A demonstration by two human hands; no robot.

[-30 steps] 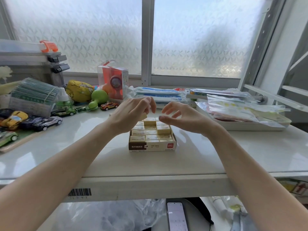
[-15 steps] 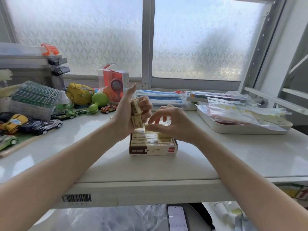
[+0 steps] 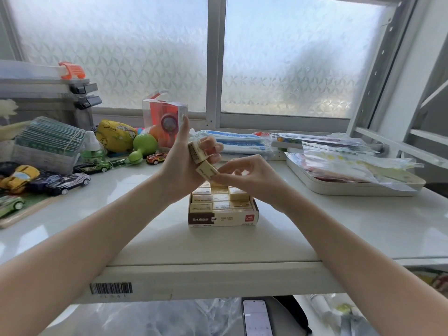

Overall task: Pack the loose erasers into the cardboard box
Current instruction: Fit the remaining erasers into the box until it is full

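Note:
A low cardboard box [image 3: 223, 219] with a brown and cream front sits mid-table, its rows filled with cream wrapped erasers [image 3: 206, 206]. Above its far end my left hand [image 3: 180, 163] is raised, holding two erasers: an upper eraser [image 3: 196, 151] and a lower eraser [image 3: 206, 172]. My right hand [image 3: 249, 175] pinches the lower eraser's end with thumb and fingertips, just over the box's back rows. The back of the box is hidden behind both hands.
Toy cars [image 3: 65, 181] and a stack of green packs [image 3: 48, 141] crowd the left. An orange boxed toy [image 3: 166, 120] and green toy [image 3: 143, 149] stand behind. A white tray [image 3: 339, 187] with plastic bags lies at right. A phone [image 3: 257, 318] lies below the table edge.
My left hand rose from the box holding two erasers. My right hand moved in and took hold of the lower one; since half a second ago little has shifted.

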